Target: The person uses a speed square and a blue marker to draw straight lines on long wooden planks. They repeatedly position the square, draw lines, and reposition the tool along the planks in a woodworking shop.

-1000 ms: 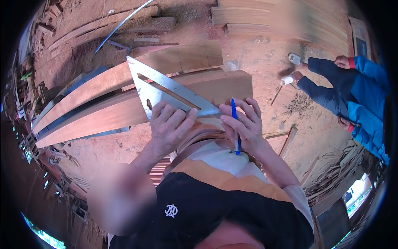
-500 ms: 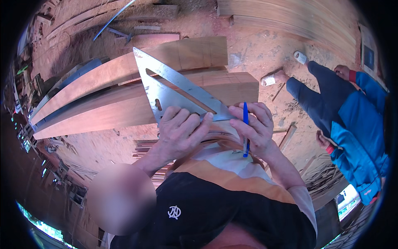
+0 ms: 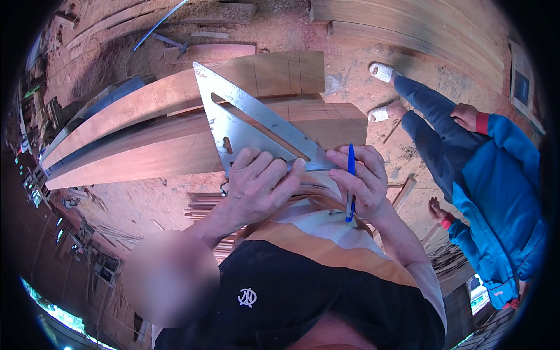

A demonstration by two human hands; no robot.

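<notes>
A silvery metal triangular square [image 3: 228, 125] is held in front of my body, its long point toward the far left. My left hand [image 3: 259, 181] is closed on its near edge, thumb lying along that edge. With its fingertips my right hand [image 3: 368, 181] pinches the square's right corner, and a blue pen [image 3: 351, 160] is held upright between the same fingers. Just beyond the square lie two long wooden beams, a near one [image 3: 128, 154] and a far one [image 3: 169, 96]; pencil lines cross their right ends. The square covers part of both.
A co-worker in a blue jacket [image 3: 496, 175] stands at the right, near the beams' ends. Wide planks [image 3: 408, 29] lie at the far right. Offcuts and a hammer-like tool [image 3: 182, 48] lie on the dusty floor at the far left. Stacked strips [image 3: 204, 204] are at near left.
The co-worker has stepped, one foot shifting left and both hands moving. My hands, the square and the pen have barely moved, and the grip stays the same.
</notes>
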